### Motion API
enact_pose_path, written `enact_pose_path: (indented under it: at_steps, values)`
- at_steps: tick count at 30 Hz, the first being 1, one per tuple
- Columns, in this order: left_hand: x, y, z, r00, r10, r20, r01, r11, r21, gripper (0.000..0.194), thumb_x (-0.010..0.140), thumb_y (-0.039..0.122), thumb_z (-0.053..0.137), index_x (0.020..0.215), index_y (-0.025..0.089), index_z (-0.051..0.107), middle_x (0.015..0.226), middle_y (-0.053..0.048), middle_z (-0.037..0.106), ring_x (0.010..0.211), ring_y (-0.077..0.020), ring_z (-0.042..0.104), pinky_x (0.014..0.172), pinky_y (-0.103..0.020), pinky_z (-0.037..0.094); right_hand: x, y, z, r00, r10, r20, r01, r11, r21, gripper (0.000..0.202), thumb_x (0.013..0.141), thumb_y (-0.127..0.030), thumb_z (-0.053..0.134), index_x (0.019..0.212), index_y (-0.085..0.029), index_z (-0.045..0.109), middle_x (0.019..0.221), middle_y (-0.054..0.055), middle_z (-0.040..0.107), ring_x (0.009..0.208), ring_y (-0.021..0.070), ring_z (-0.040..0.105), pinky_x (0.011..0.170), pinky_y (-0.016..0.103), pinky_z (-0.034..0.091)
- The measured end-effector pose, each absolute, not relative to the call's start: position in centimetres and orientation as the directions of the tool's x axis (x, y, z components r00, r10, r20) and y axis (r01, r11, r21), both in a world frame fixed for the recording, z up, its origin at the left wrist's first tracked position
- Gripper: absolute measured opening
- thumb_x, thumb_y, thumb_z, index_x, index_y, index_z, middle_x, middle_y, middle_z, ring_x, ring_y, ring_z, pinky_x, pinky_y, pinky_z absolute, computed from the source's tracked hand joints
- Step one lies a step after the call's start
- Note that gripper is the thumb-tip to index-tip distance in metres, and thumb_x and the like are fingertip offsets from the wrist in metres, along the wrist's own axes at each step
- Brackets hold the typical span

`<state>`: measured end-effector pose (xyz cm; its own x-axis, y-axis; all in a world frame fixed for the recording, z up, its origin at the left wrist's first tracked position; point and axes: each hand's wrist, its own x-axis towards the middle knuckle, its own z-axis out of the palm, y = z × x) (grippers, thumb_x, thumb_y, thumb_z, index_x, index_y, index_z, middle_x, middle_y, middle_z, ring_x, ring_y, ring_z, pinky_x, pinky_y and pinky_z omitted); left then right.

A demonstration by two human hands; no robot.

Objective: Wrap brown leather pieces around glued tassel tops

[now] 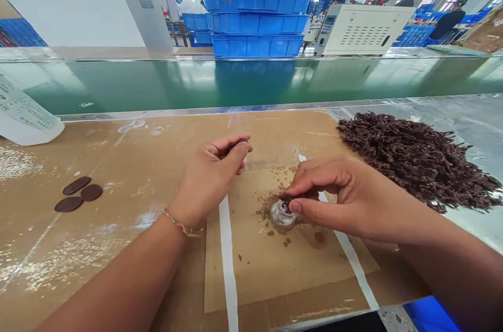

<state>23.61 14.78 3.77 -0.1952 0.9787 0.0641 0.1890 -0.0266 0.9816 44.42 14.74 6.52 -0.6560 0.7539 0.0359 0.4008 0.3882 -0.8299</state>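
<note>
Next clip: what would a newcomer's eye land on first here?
Probably the two hands at centre: the right hand pinches something dark against a small clear round piece on the cardboard sheet, while the left hand pinches a thin dark disc. Next, the dark brown heap at right and the stacked blue crates beyond the green belt.

A small dish [282, 214] is sitting on a cardboard sheet [275, 264] at the bench's middle. A pile of strands [416, 159] is lying to its right, three discs [77, 194] far left. Stacked crates [255, 7] are standing behind the conveyor belt [157, 83].
</note>
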Motion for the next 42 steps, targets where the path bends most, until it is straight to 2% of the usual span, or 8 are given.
enact_pose_path:
  at_steps: [9, 16, 19, 23, 27, 32, 38, 42]
  values:
    - [24.0, 14.5, 4.3, -0.217, 0.975, 0.041, 0.128, -0.013, 0.992, 0.031, 0.079, 0.029, 0.069, 0.108, 0.018, 0.070, 0.095, -0.002, 0.073, 0.057, -0.0044, 0.053, 0.058, -0.017, 0.047, 44.4, 14.8, 6.3, -0.658, 0.751, 0.051, 0.425, 0.426, -0.799, 0.008, 0.079, -0.022, 0.067, 0.078, -0.020, 0.075, 0.070, -0.001, 0.069, 0.061, 0.0118, 0.062, 0.055, 0.023, 0.047]
    - [23.9, 14.6, 3.9, -0.117, 0.990, 0.080, 0.026, -0.077, 0.997, 0.044, 0.080, 0.012, 0.063, 0.123, 0.019, 0.063, 0.113, -0.003, 0.067, 0.083, -0.0107, 0.063, 0.082, -0.025, 0.053, 44.5, 14.8, 6.2, -0.668, 0.741, 0.071, 0.428, 0.461, -0.777, 0.008, 0.079, -0.023, 0.068, 0.080, -0.020, 0.076, 0.071, -0.001, 0.070, 0.065, 0.0125, 0.063, 0.058, 0.024, 0.048]
    - [23.9, 14.7, 3.9, -0.121, 0.991, 0.066, -0.015, -0.068, 0.998, 0.047, 0.082, 0.010, 0.060, 0.128, 0.018, 0.059, 0.122, -0.004, 0.065, 0.082, -0.0100, 0.064, 0.083, -0.026, 0.054, 44.4, 14.8, 6.1, -0.668, 0.740, 0.076, 0.419, 0.459, -0.783, 0.007, 0.079, -0.022, 0.068, 0.079, -0.021, 0.076, 0.070, -0.001, 0.069, 0.063, 0.0124, 0.063, 0.057, 0.024, 0.048]
    - [23.8, 14.8, 4.0, -0.114, 0.989, 0.093, -0.056, -0.100, 0.993, 0.045, 0.080, 0.009, 0.064, 0.125, 0.017, 0.062, 0.115, -0.005, 0.066, 0.079, -0.0087, 0.063, 0.083, -0.024, 0.054, 44.5, 14.8, 6.0, -0.629, 0.771, 0.104, 0.389, 0.428, -0.816, 0.006, 0.079, -0.024, 0.071, 0.076, -0.021, 0.076, 0.072, 0.000, 0.070, 0.064, 0.0128, 0.063, 0.055, 0.023, 0.048]
    - [23.7, 14.8, 4.1, -0.103, 0.988, 0.112, -0.061, -0.118, 0.991, 0.040, 0.079, 0.015, 0.068, 0.118, 0.017, 0.065, 0.114, -0.005, 0.064, 0.081, -0.0101, 0.061, 0.082, -0.025, 0.055, 44.4, 15.0, 5.8, -0.486, 0.865, 0.122, 0.256, 0.275, -0.927, 0.007, 0.071, -0.023, 0.080, 0.077, -0.023, 0.077, 0.077, 0.000, 0.072, 0.065, 0.0126, 0.064, 0.053, 0.020, 0.049]
    - [23.6, 14.5, 4.2, -0.084, 0.993, 0.083, -0.133, -0.094, 0.987, 0.043, 0.078, 0.019, 0.072, 0.120, 0.016, 0.063, 0.112, -0.003, 0.062, 0.081, -0.0085, 0.060, 0.080, -0.020, 0.056, 44.2, 15.5, 5.9, -0.418, 0.903, 0.098, -0.020, 0.099, -0.995, 0.016, 0.063, -0.017, 0.085, 0.074, -0.023, 0.076, 0.063, -0.004, 0.069, 0.056, 0.0083, 0.061, 0.054, 0.017, 0.051]
    - [24.0, 13.7, 4.4, 0.033, 0.999, 0.026, -0.197, -0.019, 0.980, 0.043, 0.078, 0.027, 0.076, 0.119, 0.024, 0.066, 0.110, 0.000, 0.066, 0.087, -0.0099, 0.064, 0.085, -0.019, 0.056, 44.6, 15.7, 6.0, -0.383, 0.923, 0.044, -0.048, 0.028, -0.998, 0.017, 0.062, -0.018, 0.086, 0.075, -0.023, 0.076, 0.067, -0.002, 0.070, 0.057, 0.0096, 0.061, 0.053, 0.019, 0.050]
    - [24.6, 13.1, 4.4, 0.151, 0.988, 0.032, -0.225, 0.003, 0.974, 0.039, 0.076, 0.025, 0.078, 0.114, 0.029, 0.069, 0.106, -0.001, 0.071, 0.093, -0.0127, 0.066, 0.085, -0.018, 0.056, 44.5, 15.8, 6.0, -0.345, 0.934, 0.090, -0.093, 0.061, -0.994, 0.016, 0.063, -0.020, 0.086, 0.075, -0.021, 0.075, 0.063, -0.002, 0.067, 0.055, 0.0102, 0.060, 0.054, 0.021, 0.052]
